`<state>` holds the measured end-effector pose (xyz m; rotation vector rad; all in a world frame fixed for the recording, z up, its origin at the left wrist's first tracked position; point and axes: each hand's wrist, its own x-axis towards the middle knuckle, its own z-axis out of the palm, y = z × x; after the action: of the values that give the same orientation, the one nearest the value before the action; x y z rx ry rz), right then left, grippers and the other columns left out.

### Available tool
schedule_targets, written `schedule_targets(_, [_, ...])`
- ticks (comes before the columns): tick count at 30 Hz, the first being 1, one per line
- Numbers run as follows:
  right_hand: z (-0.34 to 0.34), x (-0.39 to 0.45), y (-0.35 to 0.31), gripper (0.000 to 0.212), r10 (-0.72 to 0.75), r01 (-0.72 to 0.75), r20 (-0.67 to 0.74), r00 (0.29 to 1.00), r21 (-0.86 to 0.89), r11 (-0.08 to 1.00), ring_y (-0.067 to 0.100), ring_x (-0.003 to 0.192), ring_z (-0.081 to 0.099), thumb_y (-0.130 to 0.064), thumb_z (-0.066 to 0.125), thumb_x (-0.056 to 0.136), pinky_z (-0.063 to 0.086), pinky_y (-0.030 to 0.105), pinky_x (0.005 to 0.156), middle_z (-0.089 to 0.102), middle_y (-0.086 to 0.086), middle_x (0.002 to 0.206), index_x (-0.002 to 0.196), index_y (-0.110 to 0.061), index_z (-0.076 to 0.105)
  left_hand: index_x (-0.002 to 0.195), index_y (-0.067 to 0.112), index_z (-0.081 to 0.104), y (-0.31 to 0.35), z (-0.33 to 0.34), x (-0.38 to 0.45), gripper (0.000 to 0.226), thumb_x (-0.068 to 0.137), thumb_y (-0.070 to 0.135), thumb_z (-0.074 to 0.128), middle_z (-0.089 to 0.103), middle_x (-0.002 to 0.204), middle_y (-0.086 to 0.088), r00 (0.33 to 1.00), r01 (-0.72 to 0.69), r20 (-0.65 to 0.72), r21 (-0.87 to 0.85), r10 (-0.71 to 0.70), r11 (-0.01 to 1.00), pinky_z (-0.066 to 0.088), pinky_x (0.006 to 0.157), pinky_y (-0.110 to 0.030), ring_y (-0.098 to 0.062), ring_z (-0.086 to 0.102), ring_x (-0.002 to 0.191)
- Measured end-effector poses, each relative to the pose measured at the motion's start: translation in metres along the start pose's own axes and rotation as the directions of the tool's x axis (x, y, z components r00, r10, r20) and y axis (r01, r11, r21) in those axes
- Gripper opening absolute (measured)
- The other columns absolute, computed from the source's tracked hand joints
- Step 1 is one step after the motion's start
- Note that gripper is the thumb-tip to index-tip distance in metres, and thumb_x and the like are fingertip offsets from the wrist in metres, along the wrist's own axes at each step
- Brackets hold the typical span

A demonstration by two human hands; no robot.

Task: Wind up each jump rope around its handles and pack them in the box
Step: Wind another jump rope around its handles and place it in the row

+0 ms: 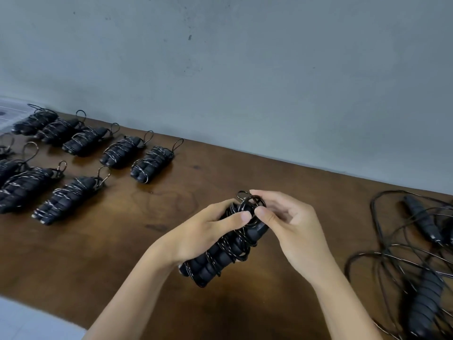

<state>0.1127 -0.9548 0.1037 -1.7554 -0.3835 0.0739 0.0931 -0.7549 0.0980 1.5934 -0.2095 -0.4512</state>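
Observation:
A black jump rope with its cord wound round both ribbed handles hangs tilted above the brown table. My left hand grips the upper part of the bundle, thumb pressed on the cord. My right hand pinches a small loop of cord at the top end of the handles. Several wound jump ropes lie in two rows at the left of the table. No box is in view.
A loose, tangled pile of unwound jump ropes with black handles lies at the table's right edge. A grey wall runs behind the table. A pale floor strip shows at lower left.

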Motion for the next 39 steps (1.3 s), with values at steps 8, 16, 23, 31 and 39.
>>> schedule_targets(8, [0.096, 0.033, -0.005, 0.015, 0.049, -0.011, -0.314, 0.948, 0.121, 0.993, 0.01, 0.087, 0.075, -0.008, 0.077, 0.086, 0.057, 0.022, 0.079, 0.079, -0.009, 0.088, 0.092, -0.021, 0.082, 0.114, 0.004, 0.06, -0.011, -0.07, -0.027, 0.045, 0.1, 0.046, 0.061, 0.07, 0.092, -0.006, 0.994, 0.047, -0.1, -0.048, -0.052, 0.998, 0.058, 0.078, -0.039, -0.023, 0.069, 0.082])
schedule_targets(16, [0.166, 0.062, -0.011, 0.029, 0.024, -0.023, -0.012, 1.0, 0.076, 0.997, 0.008, 0.104, 0.071, -0.005, 0.072, 0.091, 0.052, 0.016, 0.088, 0.077, -0.01, 0.106, 0.113, -0.023, 0.073, 0.105, 0.001, 0.065, -0.03, -0.148, -0.058, 0.05, 0.095, 0.05, 0.07, 0.068, 0.093, -0.015, 0.968, 0.056, -0.231, -0.164, -0.093, 0.985, 0.055, 0.081, -0.045, -0.03, 0.067, 0.083])
schedule_targets(23, [0.226, 0.085, -0.002, 0.022, 0.085, -0.066, -0.107, 0.991, 0.171, 0.983, 0.014, 0.101, 0.073, -0.003, 0.071, 0.091, 0.056, 0.026, 0.085, 0.077, -0.002, 0.107, 0.107, -0.018, 0.071, 0.113, 0.01, 0.069, -0.049, -0.202, -0.081, 0.045, 0.099, 0.052, 0.063, 0.077, 0.11, -0.013, 0.973, 0.046, -0.215, -0.172, -0.083, 0.984, 0.059, 0.095, -0.043, -0.03, 0.075, 0.101])
schedule_targets(31, [0.271, 0.103, 0.007, 0.029, 0.142, -0.128, -0.072, 0.987, 0.177, 0.976, 0.012, 0.113, 0.069, -0.022, 0.067, 0.094, 0.051, 0.036, 0.103, 0.075, -0.002, 0.116, 0.122, -0.02, 0.06, 0.112, 0.031, 0.077, -0.078, -0.261, -0.082, 0.035, 0.077, 0.034, 0.072, 0.078, 0.112, -0.006, 0.974, 0.077, -0.176, -0.322, -0.14, 0.943, 0.054, 0.099, -0.041, -0.022, 0.075, 0.106])
schedule_targets(39, [0.288, 0.104, 0.037, 0.024, 0.256, -0.249, -0.193, 0.947, 0.061, 0.967, 0.012, 0.102, 0.072, -0.024, 0.063, 0.1, 0.057, 0.047, 0.096, 0.075, -0.01, 0.111, 0.123, -0.029, 0.058, 0.132, 0.044, 0.05, -0.093, -0.269, -0.092, 0.046, 0.092, 0.05, 0.071, 0.054, 0.125, 0.012, 0.858, 0.31, -0.509, 0.408, -0.067, 0.859, 0.047, 0.094, -0.027, -0.006, 0.057, 0.11])
